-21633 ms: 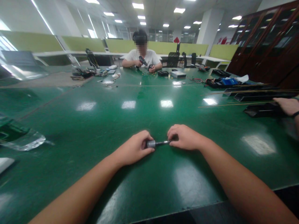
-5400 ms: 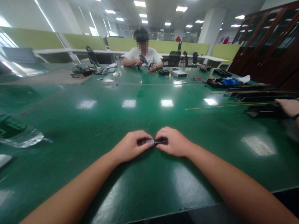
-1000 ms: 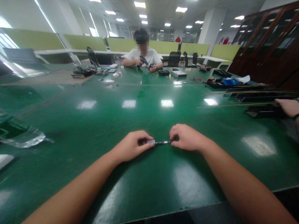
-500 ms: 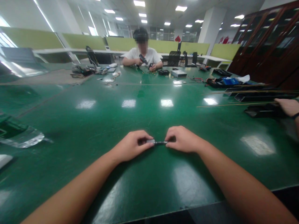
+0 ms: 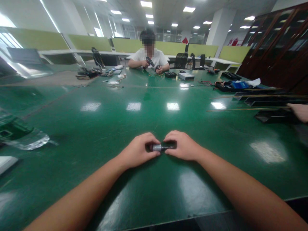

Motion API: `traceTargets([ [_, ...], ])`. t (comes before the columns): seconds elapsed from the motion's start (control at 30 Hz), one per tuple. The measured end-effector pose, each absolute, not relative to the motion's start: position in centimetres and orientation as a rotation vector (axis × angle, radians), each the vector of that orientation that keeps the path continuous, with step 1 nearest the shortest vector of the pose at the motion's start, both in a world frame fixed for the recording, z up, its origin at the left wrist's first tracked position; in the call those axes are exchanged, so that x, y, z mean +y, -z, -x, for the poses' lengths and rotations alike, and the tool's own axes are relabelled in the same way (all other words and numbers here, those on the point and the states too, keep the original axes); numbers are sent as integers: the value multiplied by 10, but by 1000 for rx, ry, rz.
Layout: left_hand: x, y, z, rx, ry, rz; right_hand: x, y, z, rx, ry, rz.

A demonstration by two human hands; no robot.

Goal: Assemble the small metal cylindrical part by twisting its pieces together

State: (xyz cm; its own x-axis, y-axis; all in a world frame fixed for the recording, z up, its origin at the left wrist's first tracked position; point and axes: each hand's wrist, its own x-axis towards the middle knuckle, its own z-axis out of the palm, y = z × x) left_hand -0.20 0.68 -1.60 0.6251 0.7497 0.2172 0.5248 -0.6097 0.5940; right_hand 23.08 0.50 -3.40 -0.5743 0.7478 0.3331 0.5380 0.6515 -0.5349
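In the middle of the near table lies or hovers a slim grey-and-black rod-shaped thing (image 5: 157, 147); its kind is too small to tell. My left hand (image 5: 139, 150) curls around its silvery-grey end, thumb below and fingers above. Around the dark end my right hand (image 5: 183, 146) is curled in the same way. Both hands are close to the tabletop, with a narrow stretch of the thing showing between their fingertips. Its two far ends are hidden in the shadow inside the hands, so how tightly they hold it is hard to see.
A clear plastic bottle (image 5: 26, 136) lies at the left of the green table (image 5: 115, 115), above a white object (image 5: 7, 163). Black channels (image 5: 276, 115) and thin rods are at the right, near another person's hand (image 5: 299, 112). Across the table a person (image 5: 157, 57) holds a power drill (image 5: 150, 61).
My thumbs and fingers are spread wider around the rod-shaped thing, and my hands have come closer together. A thicker dark part shows where a thin shaft was. The view shifted slightly.
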Motion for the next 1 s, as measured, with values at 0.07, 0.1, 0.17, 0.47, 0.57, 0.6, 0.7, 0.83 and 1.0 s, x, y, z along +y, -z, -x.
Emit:
traceTargets([
  [0.07,6,19,1,1015,-629,-2313,5,34,-231,-2324,-526,990],
  [0.1,5,21,1,1036,-622,-2270,4,34,-230,-2323,-531,981],
  [0.17,5,25,-1,1044,-606,-2221,3,34,-228,-2324,-540,964],
  [0.47,7,27,-1,1040,-640,-2230,4,35,-227,-2308,-555,966],
  [0.57,6,25,-1,1051,-646,-2223,4,34,-227,-2309,-568,965],
  [0.6,5,24,-2,1055,-644,-2222,4,34,-226,-2308,-573,965],
  [0.7,3,20,-3,1071,-634,-2256,4,33,-226,-2307,-584,971],
  [0.83,1,16,-3,1096,-635,-2311,3,33,-226,-2306,-588,978],
  [1.0,1,16,-2,1085,-625,-2314,3,32,-228,-2316,-583,978],
])
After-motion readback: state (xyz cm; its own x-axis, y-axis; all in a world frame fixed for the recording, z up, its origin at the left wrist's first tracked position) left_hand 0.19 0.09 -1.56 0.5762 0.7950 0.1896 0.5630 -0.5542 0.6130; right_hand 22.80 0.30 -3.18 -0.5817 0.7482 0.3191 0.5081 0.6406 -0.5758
